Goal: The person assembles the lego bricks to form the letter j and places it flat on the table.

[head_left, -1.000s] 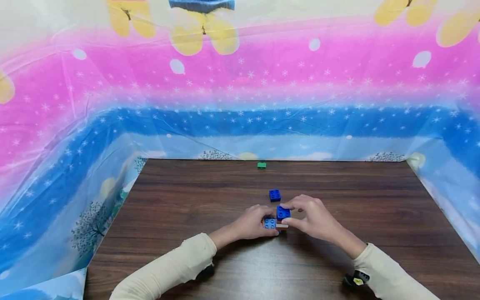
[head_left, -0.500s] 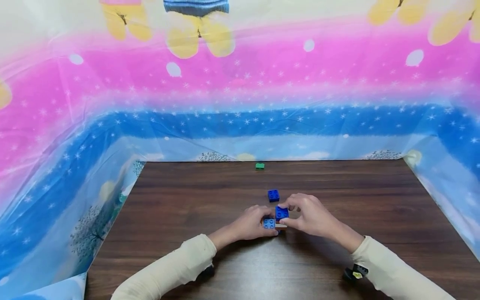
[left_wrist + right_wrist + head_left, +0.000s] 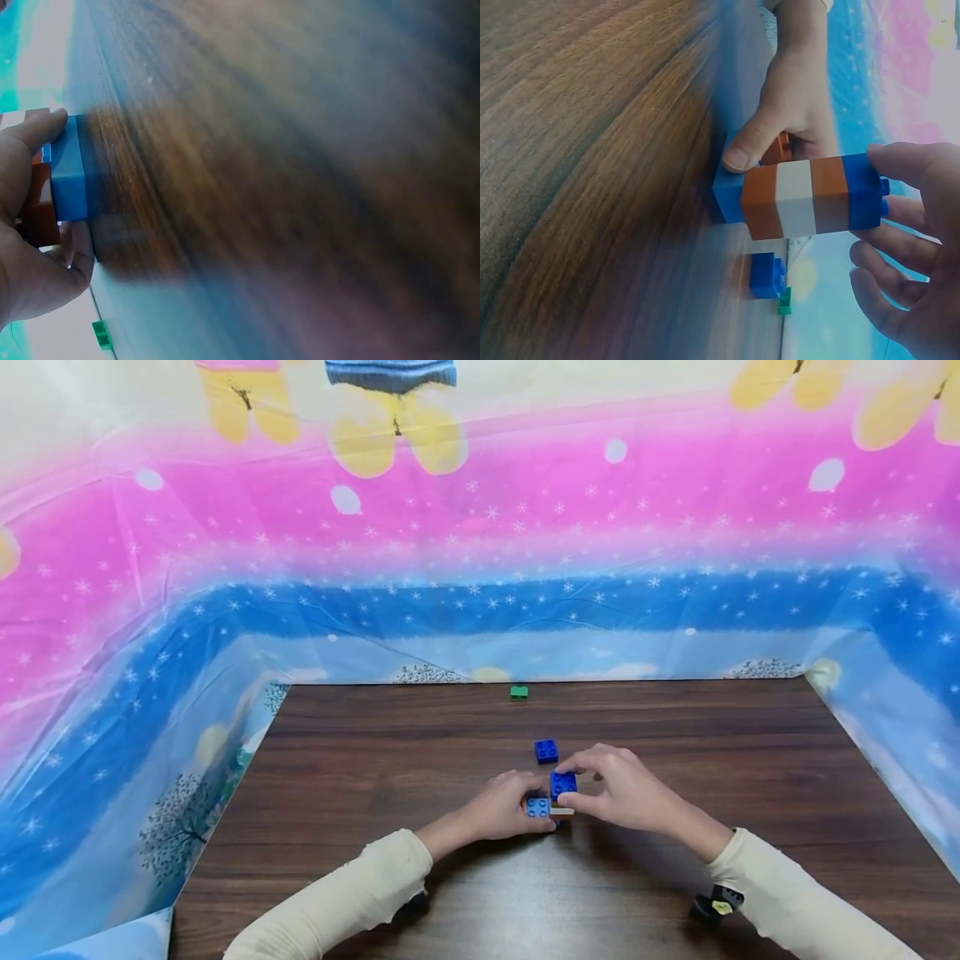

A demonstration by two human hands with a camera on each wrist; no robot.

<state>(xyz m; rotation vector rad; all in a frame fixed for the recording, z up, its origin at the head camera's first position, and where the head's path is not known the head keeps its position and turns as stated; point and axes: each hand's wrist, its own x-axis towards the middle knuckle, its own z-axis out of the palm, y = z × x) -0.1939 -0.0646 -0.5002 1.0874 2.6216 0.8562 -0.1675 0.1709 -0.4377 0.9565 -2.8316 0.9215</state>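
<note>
A stack of toy building bricks [image 3: 795,199] stands on the table, blue at the base, then orange-brown, white, orange-brown and a dark blue brick [image 3: 563,785] on top. My left hand [image 3: 498,808] holds the lower part, its thumb on the blue base brick [image 3: 70,176]. A light blue brick [image 3: 537,808] with studs shows between its thumb and fingers. My right hand [image 3: 626,789] pinches the dark blue top brick, which looks flush with the brick under it in the right wrist view. Another orange-brown piece [image 3: 777,148] sits behind the stack, partly hidden by the left hand.
A loose dark blue brick [image 3: 546,751] lies just beyond the hands. Farther back, near the table's far edge, lies a small green brick [image 3: 519,692]. A printed cloth [image 3: 480,602] hangs around the dark wooden table [image 3: 360,735].
My right thumb has shifted slightly up along the near edge of the dark blue top brick. The left hand keeps its hold, and the view has drifted a little.
</note>
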